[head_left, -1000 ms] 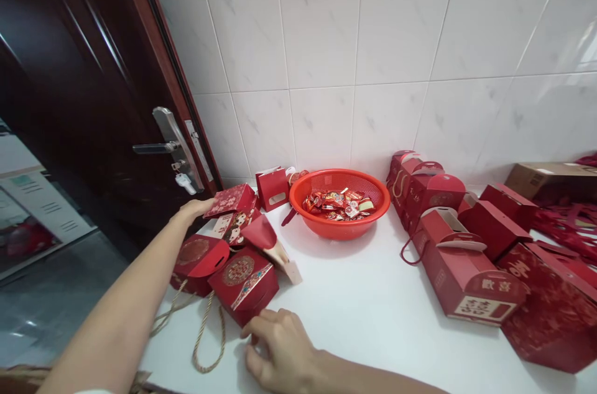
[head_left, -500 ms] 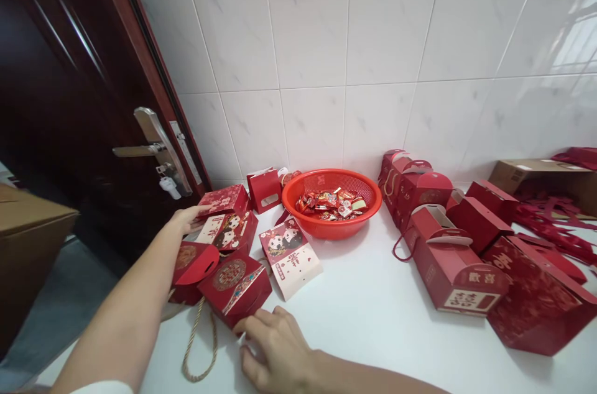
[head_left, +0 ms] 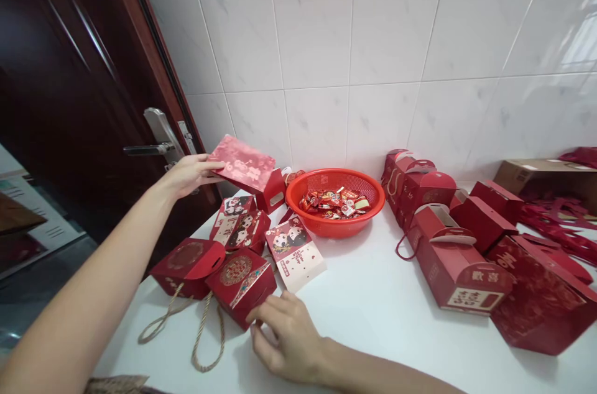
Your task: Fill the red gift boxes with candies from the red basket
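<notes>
My left hand (head_left: 191, 175) is closed on the near left edge of a red gift box (head_left: 245, 161), which it holds up, tilted, above the other boxes. The box has a pale printed pattern on its top. My right hand (head_left: 291, 338) rests low in the middle, fingers curled and pinched beside the near corner of a dark red box (head_left: 240, 285) with a round gold emblem. Whether anything sits between those fingertips is hidden. A similar box with a rope handle (head_left: 184, 263) lies to its left. Panda-printed boxes (head_left: 240, 226) and a flat panda-printed box (head_left: 296, 254) lie behind.
A red plastic basket (head_left: 333, 229) of wrapped sweets (head_left: 333, 201) stands near the tiled wall. Beside it is a small red box (head_left: 273, 192). Several assembled red gift boxes (head_left: 459, 263) line the right, with a cardboard carton (head_left: 522, 173) behind. A door (head_left: 93, 58) borders the left.
My left hand has lifted the red gift box off the pile and raised it toward the wall. My right hand stays by the emblem box. The view has shifted slightly.
</notes>
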`<state>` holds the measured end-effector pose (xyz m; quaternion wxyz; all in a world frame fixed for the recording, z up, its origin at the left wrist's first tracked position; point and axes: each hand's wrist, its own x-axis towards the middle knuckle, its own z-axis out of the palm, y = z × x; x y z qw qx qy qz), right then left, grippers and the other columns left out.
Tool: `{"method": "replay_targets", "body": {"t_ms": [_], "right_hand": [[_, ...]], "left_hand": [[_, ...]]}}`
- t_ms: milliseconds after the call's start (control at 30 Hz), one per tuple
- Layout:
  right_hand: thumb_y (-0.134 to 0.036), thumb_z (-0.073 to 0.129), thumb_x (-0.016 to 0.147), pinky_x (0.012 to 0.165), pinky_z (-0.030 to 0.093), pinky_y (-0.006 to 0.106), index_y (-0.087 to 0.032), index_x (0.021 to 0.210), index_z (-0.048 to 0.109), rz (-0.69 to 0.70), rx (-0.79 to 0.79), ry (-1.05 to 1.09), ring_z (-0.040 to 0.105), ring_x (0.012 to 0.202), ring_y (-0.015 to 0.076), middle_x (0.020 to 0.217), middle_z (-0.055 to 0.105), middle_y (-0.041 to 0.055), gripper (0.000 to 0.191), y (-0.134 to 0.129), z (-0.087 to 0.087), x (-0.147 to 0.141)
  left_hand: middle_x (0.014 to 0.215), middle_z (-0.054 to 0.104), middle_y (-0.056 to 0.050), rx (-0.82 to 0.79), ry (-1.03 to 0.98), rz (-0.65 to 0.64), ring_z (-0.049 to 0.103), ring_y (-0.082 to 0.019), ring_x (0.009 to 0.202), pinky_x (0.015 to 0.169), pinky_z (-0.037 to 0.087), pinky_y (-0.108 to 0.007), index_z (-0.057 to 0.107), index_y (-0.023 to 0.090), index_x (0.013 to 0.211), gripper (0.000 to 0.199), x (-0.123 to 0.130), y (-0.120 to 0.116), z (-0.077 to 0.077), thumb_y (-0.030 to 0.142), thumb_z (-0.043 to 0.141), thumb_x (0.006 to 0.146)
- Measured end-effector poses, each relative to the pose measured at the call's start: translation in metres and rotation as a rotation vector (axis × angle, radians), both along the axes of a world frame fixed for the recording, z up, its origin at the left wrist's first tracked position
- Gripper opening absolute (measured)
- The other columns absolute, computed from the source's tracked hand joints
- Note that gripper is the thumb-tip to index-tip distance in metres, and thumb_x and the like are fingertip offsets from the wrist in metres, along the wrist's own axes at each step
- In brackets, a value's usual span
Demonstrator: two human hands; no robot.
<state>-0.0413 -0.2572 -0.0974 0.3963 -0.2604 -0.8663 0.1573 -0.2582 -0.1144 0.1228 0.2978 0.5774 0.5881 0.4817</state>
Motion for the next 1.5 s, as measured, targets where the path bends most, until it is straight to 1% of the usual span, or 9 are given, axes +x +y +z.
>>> {"method": "replay_targets", "body": {"t_ms": [133, 267, 433, 600, 733, 833, 1067, 1233, 1500], "right_hand": [[-0.017, 0.045, 0.092, 0.067, 0.046, 0.031, -0.021, 0.1, 0.059, -0.108, 0.15, 0.352, 0.06, 0.074, 0.0173, 0.083, 0.066, 0.0053, 0.016, 0.007, 0.047, 0.037], [-0.019, 0.053, 0.094, 0.066, 0.048, 0.03, -0.021, 0.116, 0.055, -0.301, 0.178, 0.529, 0.054, 0.072, 0.0152, 0.093, 0.061, 0.0049, 0.022, 0.017, 0.077, 0.083], [-0.039, 0.052, 0.098, 0.078, 0.052, 0.037, -0.021, 0.126, 0.051, -0.404, 0.042, 0.53, 0.06, 0.093, 0.0209, 0.112, 0.06, 0.0098, 0.033, 0.019, 0.066, 0.117], [-0.052, 0.048, 0.098, 0.085, 0.053, 0.04, -0.021, 0.124, 0.053, -0.411, 0.046, 0.598, 0.06, 0.1, 0.0232, 0.116, 0.059, 0.0104, 0.041, 0.014, 0.043, 0.135], [-0.05, 0.053, 0.097, 0.085, 0.055, 0.038, -0.022, 0.128, 0.056, -0.37, 0.044, 0.645, 0.063, 0.102, 0.0242, 0.116, 0.062, 0.0094, 0.042, 0.009, 0.038, 0.147], [-0.03, 0.046, 0.102, 0.078, 0.055, 0.031, -0.024, 0.118, 0.067, -0.412, -0.002, 0.711, 0.067, 0.093, 0.0202, 0.106, 0.069, 0.0063, 0.026, 0.007, 0.041, 0.152], [-0.029, 0.055, 0.099, 0.056, 0.047, 0.023, -0.021, 0.091, 0.07, -0.381, -0.111, 0.718, 0.061, 0.063, 0.0135, 0.073, 0.066, -0.0001, 0.02, 0.008, 0.052, 0.157], [-0.023, 0.054, 0.099, 0.076, 0.054, 0.028, -0.028, 0.128, 0.056, -0.396, -0.092, 0.707, 0.068, 0.088, 0.0169, 0.098, 0.071, 0.0025, 0.029, 0.011, 0.047, 0.153], [-0.021, 0.058, 0.096, 0.083, 0.051, 0.026, -0.023, 0.104, 0.068, -0.332, -0.027, 0.458, 0.064, 0.101, 0.0177, 0.107, 0.066, 0.0062, 0.013, 0.011, 0.039, 0.148]], "left_hand": [[0.083, 0.068, 0.001, 0.013, 0.041, -0.199, 0.065, -0.017, 0.077, 0.079, 0.055, -0.034, 0.055, 0.015, 0.09, 0.046, 0.044, -0.023, 0.009, 0.027, 0.084, 0.057], [0.082, 0.068, 0.0, 0.231, 0.4, -0.389, 0.065, -0.02, 0.075, 0.07, 0.052, -0.032, 0.055, 0.02, 0.093, 0.033, 0.104, -0.059, -0.008, 0.037, 0.074, 0.072], [0.098, 0.062, -0.005, 0.547, 0.679, -0.548, 0.065, -0.021, 0.082, 0.072, 0.054, -0.035, 0.053, 0.022, 0.098, 0.009, 0.175, -0.1, -0.062, 0.021, 0.05, 0.09], [0.137, 0.043, -0.02, 0.513, 0.728, -0.659, 0.067, -0.031, 0.1, 0.075, 0.06, -0.047, 0.045, 0.02, 0.116, 0.032, 0.21, -0.114, -0.105, 0.026, 0.058, 0.088], [0.157, 0.017, -0.022, 0.472, 0.643, -0.733, 0.053, -0.04, 0.128, 0.09, 0.057, -0.052, 0.042, 0.022, 0.127, 0.054, 0.215, -0.123, -0.113, 0.031, 0.069, 0.081], [0.16, 0.016, -0.017, 0.417, 0.55, -0.742, 0.06, -0.034, 0.12, 0.095, 0.056, -0.049, 0.042, 0.027, 0.132, 0.054, 0.212, -0.129, -0.111, 0.029, 0.067, 0.084], [0.122, 0.057, -0.006, 0.206, 0.314, -0.715, 0.064, -0.015, 0.08, 0.07, 0.059, -0.03, 0.042, 0.032, 0.14, 0.051, 0.196, -0.115, -0.103, 0.034, 0.059, 0.092], [0.117, 0.063, -0.006, 0.151, 0.392, -0.676, 0.063, -0.014, 0.074, 0.07, 0.056, -0.03, 0.054, 0.026, 0.132, 0.04, 0.181, -0.099, -0.121, 0.031, 0.057, 0.093], [0.108, 0.069, -0.005, 0.114, 0.408, -0.556, 0.062, -0.016, 0.074, 0.068, 0.05, -0.029, 0.062, 0.021, 0.114, 0.028, 0.164, -0.094, -0.132, 0.032, 0.058, 0.089]]}}
